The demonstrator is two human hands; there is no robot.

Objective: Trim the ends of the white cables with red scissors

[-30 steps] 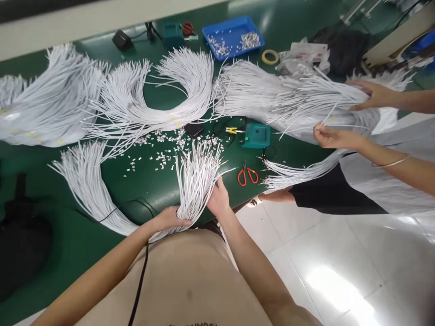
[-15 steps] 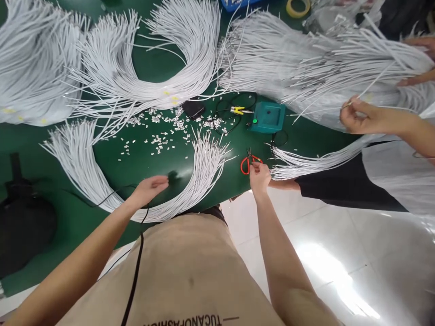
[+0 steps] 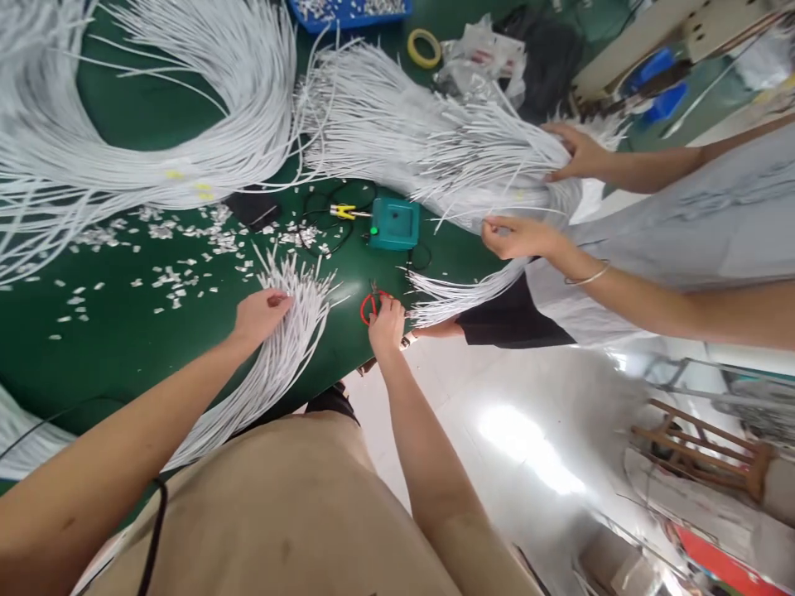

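My left hand [image 3: 262, 319] is at the left side of a bundle of white wires [image 3: 298, 323], near their upper ends. Its fingers are curled in a pinch against the wires; whether a single wire is between them cannot be made out. My right hand [image 3: 386, 325] is closed on the red-handled scissors [image 3: 366, 310] at the table edge, partly covering their handles. The scissors' short tips point away from me. Small pale clips or terminals [image 3: 177, 277] lie scattered beyond my left hand.
A teal box [image 3: 395, 223] with a yellow-clipped cable stands ahead. More white wire bundles [image 3: 366, 108] lie behind it. At right, a co-worker's hands [image 3: 518, 237] handle wires. A blue tray [image 3: 348, 18] and a tape roll [image 3: 424, 50] are at the back.
The view has swung to the right. My left hand has moved onto the upper end of the near wire bundle, its fingers now curled. My right hand stays at the scissors.
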